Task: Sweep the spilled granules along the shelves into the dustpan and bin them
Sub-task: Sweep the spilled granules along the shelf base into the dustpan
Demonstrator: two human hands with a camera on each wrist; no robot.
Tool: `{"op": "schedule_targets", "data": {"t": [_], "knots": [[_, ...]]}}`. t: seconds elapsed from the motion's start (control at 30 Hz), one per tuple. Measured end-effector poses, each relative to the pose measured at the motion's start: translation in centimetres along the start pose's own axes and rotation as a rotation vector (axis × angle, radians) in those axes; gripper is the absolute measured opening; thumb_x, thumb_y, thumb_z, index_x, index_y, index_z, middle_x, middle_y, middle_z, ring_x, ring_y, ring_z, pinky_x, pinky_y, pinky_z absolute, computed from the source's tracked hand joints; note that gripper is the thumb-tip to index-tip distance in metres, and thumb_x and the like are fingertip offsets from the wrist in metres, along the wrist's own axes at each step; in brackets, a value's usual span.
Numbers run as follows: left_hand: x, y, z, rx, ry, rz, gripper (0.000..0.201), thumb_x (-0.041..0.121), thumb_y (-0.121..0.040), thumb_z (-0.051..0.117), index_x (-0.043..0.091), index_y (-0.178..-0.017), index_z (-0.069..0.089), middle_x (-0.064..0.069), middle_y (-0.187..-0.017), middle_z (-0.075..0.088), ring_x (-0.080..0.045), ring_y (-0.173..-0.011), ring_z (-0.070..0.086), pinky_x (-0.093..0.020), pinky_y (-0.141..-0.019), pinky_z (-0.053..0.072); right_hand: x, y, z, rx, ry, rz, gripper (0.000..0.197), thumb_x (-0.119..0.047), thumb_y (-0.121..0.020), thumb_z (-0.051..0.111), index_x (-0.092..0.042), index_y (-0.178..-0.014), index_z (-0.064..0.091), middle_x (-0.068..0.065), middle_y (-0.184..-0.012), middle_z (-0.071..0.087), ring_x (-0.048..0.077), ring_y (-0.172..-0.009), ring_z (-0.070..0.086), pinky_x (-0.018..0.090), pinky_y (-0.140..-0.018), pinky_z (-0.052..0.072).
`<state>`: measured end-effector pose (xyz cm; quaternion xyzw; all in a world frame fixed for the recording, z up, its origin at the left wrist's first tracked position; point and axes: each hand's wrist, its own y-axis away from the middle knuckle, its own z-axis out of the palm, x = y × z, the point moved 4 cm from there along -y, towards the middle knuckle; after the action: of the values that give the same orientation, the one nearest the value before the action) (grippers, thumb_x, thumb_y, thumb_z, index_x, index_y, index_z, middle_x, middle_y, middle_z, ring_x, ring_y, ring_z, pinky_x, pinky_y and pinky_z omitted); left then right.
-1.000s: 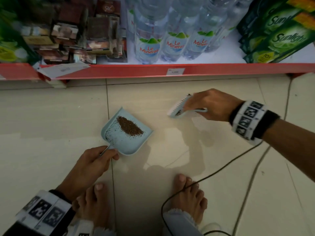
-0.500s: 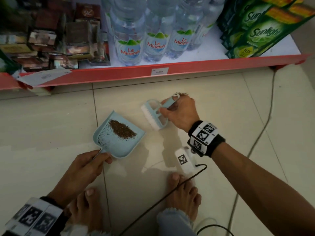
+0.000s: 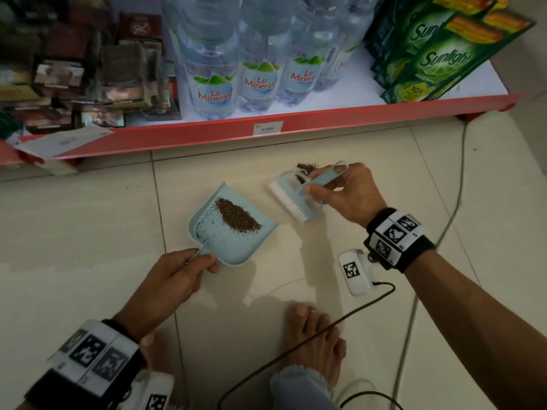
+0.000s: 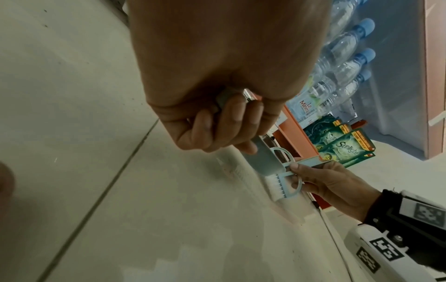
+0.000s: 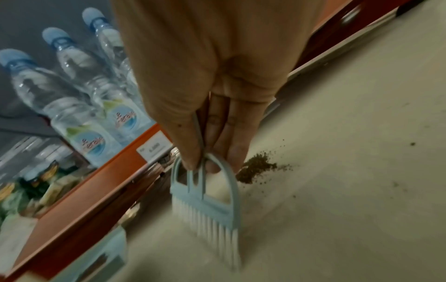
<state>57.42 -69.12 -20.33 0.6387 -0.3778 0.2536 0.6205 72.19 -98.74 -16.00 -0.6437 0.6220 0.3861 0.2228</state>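
Observation:
A pale blue dustpan (image 3: pixel 236 247) lies on the tiled floor with a heap of brown granules (image 3: pixel 238 216) in it. My left hand (image 3: pixel 177 270) grips its handle (image 4: pixel 260 156) from the near side. To its right, my right hand (image 3: pixel 343 190) pinches the handle of a small pale blue brush (image 3: pixel 296 196) with white bristles (image 5: pixel 214 225) facing the pan. A small patch of brown granules (image 3: pixel 306 167) lies on the floor behind the brush (image 5: pixel 205 194), close to the shelf; the same patch of granules (image 5: pixel 255 168) shows beside my right fingers.
A red-edged bottom shelf (image 3: pixel 266 134) runs along the far side, holding water bottles (image 3: pixel 213 84), green detergent packs (image 3: pixel 438 63) and dark boxes (image 3: pixel 88 84). Black and pale cables (image 3: pixel 325 329) trail over the floor at right. My bare feet (image 3: pixel 313 335) stand near the front.
My right hand has turned the brush and brought it closer beside the dustpan, uncovering a granule patch behind it. The dustpan and left hand have stayed put; the head view has shifted.

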Motion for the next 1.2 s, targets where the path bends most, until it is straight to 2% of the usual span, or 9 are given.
{"op": "schedule_targets", "data": {"t": [0.1,0.23,0.33,0.5,0.63,0.83,0.93,1.07,1.2], "knots": [[0.2,-0.5,0.5,-0.017,0.003,0.005,0.032,0.021,-0.098,0.056,0.004,-0.074,0.067,0.005,-0.047,0.032,-0.007,-0.039,0.028,-0.014,-0.036,0.025,0.1,-0.1,0.4,-0.105,0.122,-0.05,0.01,-0.017,-0.078,0.083,-0.016,-0.087,0.079,0.0,-0.092,0.078,0.007,-0.069,0.071,0.024,-0.072,0.059],[0.7,-1.3,1.4,-0.051,-0.019,0.012,0.031,0.021,-0.099,0.055,0.003,-0.076,0.067,0.005,-0.047,0.032,-0.007,-0.038,0.028,-0.013,-0.036,0.025,0.9,-1.8,-2.8,0.084,0.315,-0.073,0.017,-0.019,-0.084,0.076,-0.01,-0.098,0.079,0.008,-0.094,0.078,0.018,-0.079,0.074,0.035,-0.085,0.059],[1.3,-1.8,2.0,-0.068,-0.044,0.02,0.031,0.022,-0.099,0.055,0.003,-0.078,0.067,0.005,-0.047,0.032,-0.007,-0.039,0.028,-0.014,-0.037,0.025,1.3,-2.3,-5.0,0.124,0.243,-0.075,0.016,-0.016,-0.083,0.079,-0.009,-0.097,0.079,0.006,-0.093,0.077,0.019,-0.079,0.074,0.028,-0.078,0.06],[1.5,-2.2,2.3,-0.076,-0.049,0.027,0.031,0.024,-0.099,0.055,0.005,-0.077,0.068,0.007,-0.047,0.033,-0.007,-0.04,0.029,-0.014,-0.037,0.025,2.3,-2.0,-7.3,-0.13,0.06,-0.017,0.014,-0.017,-0.076,0.085,-0.015,-0.089,0.08,-0.007,-0.092,0.078,0.015,-0.085,0.073,0.023,-0.078,0.059],[1.2,-2.3,2.1,-0.071,-0.044,0.023,0.032,0.024,-0.099,0.056,0.011,-0.073,0.069,0.007,-0.047,0.033,-0.006,-0.039,0.029,-0.014,-0.037,0.026,2.7,-2.6,-6.4,-0.337,0.36,-0.056,0.017,-0.019,-0.075,0.086,-0.015,-0.091,0.082,-0.004,-0.093,0.078,0.016,-0.086,0.073,0.028,-0.079,0.059],[1.4,-2.3,2.1,-0.072,-0.048,0.017,0.034,0.025,-0.099,0.056,0.013,-0.07,0.069,0.008,-0.047,0.034,-0.005,-0.04,0.031,-0.015,-0.037,0.027,1.2,-5.5,-5.7,-0.094,0.35,-0.136,0.02,-0.015,-0.078,0.082,-0.009,-0.097,0.079,-0.001,-0.096,0.076,0.016,-0.083,0.073,0.015,-0.072,0.055],[1.6,-2.1,2.1,-0.077,-0.045,0.028,0.033,0.025,-0.099,0.055,0.012,-0.072,0.069,0.008,-0.046,0.034,-0.006,-0.039,0.03,-0.014,-0.037,0.026,0.6,-5.5,-6.5,-0.046,0.27,-0.133,0.019,-0.02,-0.077,0.083,-0.015,-0.095,0.079,0.0,-0.094,0.077,0.017,-0.085,0.074,0.028,-0.078,0.06],[1.7,-1.9,1.8,-0.061,-0.049,0.031,0.031,0.025,-0.099,0.055,0.007,-0.077,0.068,0.007,-0.047,0.033,-0.007,-0.04,0.029,-0.014,-0.038,0.026,0.4,-4.2,-8.7,0.099,0.289,-0.191,0.016,-0.023,-0.077,0.082,-0.023,-0.093,0.077,-0.002,-0.086,0.076,0.011,-0.075,0.074,0.032,-0.074,0.062],[2.0,-2.0,2.0,-0.066,-0.05,0.03,0.031,0.023,-0.099,0.054,0.003,-0.08,0.067,0.007,-0.047,0.032,-0.006,-0.04,0.029,-0.014,-0.037,0.026,0.6,-3.7,-8.8,0.331,0.649,-0.197,0.015,-0.022,-0.086,0.065,-0.012,-0.092,0.075,0.015,-0.085,0.076,0.036,-0.076,0.071,0.044,-0.076,0.057]]}}
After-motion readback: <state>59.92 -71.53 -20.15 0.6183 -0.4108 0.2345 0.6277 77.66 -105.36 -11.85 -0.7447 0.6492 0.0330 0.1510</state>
